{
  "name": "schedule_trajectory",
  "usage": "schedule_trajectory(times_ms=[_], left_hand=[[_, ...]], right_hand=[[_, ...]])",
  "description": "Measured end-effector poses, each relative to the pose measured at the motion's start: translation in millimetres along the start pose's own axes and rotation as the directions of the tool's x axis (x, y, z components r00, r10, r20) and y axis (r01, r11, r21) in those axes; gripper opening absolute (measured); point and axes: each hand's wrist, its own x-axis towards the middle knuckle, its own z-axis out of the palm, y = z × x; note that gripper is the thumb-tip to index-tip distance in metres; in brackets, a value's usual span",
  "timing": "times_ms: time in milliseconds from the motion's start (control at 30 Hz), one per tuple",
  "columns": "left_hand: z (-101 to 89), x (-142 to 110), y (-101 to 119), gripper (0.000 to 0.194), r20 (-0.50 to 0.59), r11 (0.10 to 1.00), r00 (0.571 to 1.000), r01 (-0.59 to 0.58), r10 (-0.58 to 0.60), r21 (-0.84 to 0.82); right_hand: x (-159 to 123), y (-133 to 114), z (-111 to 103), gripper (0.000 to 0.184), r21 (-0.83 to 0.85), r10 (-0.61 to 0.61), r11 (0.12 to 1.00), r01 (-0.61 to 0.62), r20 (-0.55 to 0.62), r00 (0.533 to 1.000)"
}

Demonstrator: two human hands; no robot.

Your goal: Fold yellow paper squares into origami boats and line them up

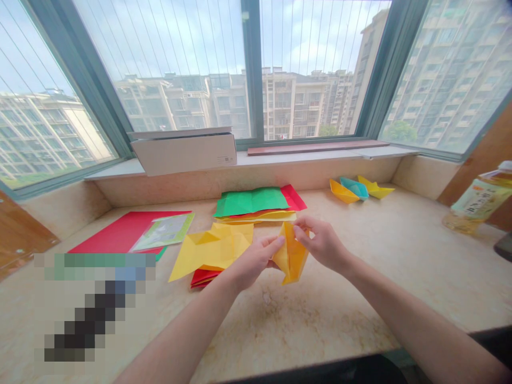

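Forearms [196, 325] cross the lower frame; left hand [258, 260] and right hand [323, 240] pinch yellow paper [295, 257] below centre; uneven pulling could tear it

A marbled counter [400, 256] carries red paper [108, 230] at left, two creased-paper stacks [252, 201] centrally, three paper boats [353, 188] far right and a labelled bottle [476, 201] at right.

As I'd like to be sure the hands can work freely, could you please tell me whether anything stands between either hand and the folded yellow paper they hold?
Nothing visible does: the left hand and the right hand both touch the folded paper directly. The creased yellow paper lies to its left, not in between.
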Motion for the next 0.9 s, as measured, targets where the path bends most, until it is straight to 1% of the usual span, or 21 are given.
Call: schedule_trajectory(times_ms=[200, 367, 433, 500, 567, 600, 633, 700, 767, 800, 867, 900], left_hand=[[-0.2, -0.8, 2.4, 0.045, 0.069, 1.000, 0.997, -0.024, 0.024, 0.002], [1.1, -1.3, 1.6, 0.043, 0.097, 0.997, 0.992, -0.076, 0.074, 0.011], [2.1, -1.4, 0.9, 0.045, 0.110, 0.996, 0.990, -0.089, 0.088, -0.002], [2.9, -1.1, -0.1, 0.051, 0.100, 0.994, 0.989, -0.102, 0.105, -0.032], [3.2, -0.1, -1.2, 0.060, 0.050, 0.991, 0.991, -0.118, 0.121, -0.066], [3.1, 0.6, -1.8, 0.064, 0.006, 0.989, 0.992, -0.125, 0.126, -0.078], [2.9, 1.5, -2.3, 0.066, -0.049, 0.987, 0.991, -0.132, 0.128, -0.088], [2.3, 3.3, -3.1, 0.063, -0.172, 0.983, 0.976, -0.154, 0.136, -0.098], [1.9, 4.6, -3.0, 0.053, -0.275, 0.977, 0.948, -0.191, 0.158, -0.099], [1.9, 4.9, -2.7, 0.049, -0.307, 0.972, 0.936, -0.212, 0.173, -0.098], [2.5, 4.9, -1.8, 0.046, -0.351, 0.963, 0.914, -0.253, 0.206, -0.093], [3.1, 4.7, -1.5, 0.047, -0.364, 0.959, 0.905, -0.269, 0.220, -0.091]], right_hand=[[1.1, -3.4, -1.8, 0.014, 0.072, 0.073, 0.995, -0.073, -0.002, 0.997], [2.4, -5.1, -3.9, 0.015, 0.121, 0.079, 0.989, -0.080, 0.018, 0.997], [2.6, -5.1, -3.9, 0.018, 0.159, 0.091, 0.983, -0.093, 0.024, 0.996], [3.0, -4.5, -3.5, 0.026, 0.245, 0.114, 0.962, -0.120, 0.038, 0.993], [3.8, -3.5, -3.2, 0.035, 0.355, 0.129, 0.925, -0.132, 0.032, 0.991], [4.2, -2.9, -3.1, 0.039, 0.404, 0.138, 0.905, -0.135, 0.022, 0.990], [4.8, -2.4, -3.2, 0.043, 0.445, 0.153, 0.884, -0.143, 0.014, 0.988], [5.7, -1.9, -3.5, 0.051, 0.519, 0.190, 0.836, -0.177, 0.027, 0.981], [5.8, -2.0, -3.4, 0.057, 0.570, 0.210, 0.791, -0.222, 0.089, 0.974], [5.4, -2.1, -3.0, 0.057, 0.578, 0.202, 0.780, -0.239, 0.128, 0.971], [3.8, -1.7, -0.9, 0.052, 0.574, 0.166, 0.777, -0.261, 0.213, 0.963], [2.7, -1.1, 0.7, 0.053, 0.570, 0.147, 0.776, -0.271, 0.255, 0.956]])
